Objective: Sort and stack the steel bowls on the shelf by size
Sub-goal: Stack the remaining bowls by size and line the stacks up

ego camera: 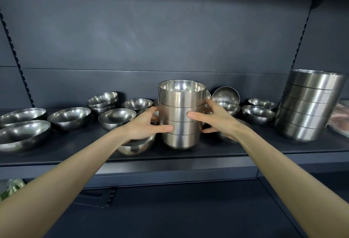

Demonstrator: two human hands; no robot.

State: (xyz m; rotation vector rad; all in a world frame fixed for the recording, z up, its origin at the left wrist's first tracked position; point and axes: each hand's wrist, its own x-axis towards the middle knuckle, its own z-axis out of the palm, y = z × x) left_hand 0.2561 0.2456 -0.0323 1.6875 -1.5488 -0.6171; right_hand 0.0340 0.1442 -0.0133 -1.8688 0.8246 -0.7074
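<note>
Far left of the stack of four straight-sided bowls (181, 103), large round bowls (22, 134) crowd the shelf (264, 144), so you have little room that way. Your left hand (145, 124) wraps the stack's left side, thumb across the front; a round bowl (134, 148) sits just under that wrist, beside the stack's foot. The stack stands mid-shelf, near the front edge; whether it is lifted cannot be told. Your right hand (217, 119) grips its right side, thumb on the front. Squeeze evenly and keep it upright, or the top bowl may tip. Right of the stack, small round bowls (257, 113) lie close behind; bare shelf runs along the front lip toward the taller stack of wider bowls (309, 105) at far right
</note>
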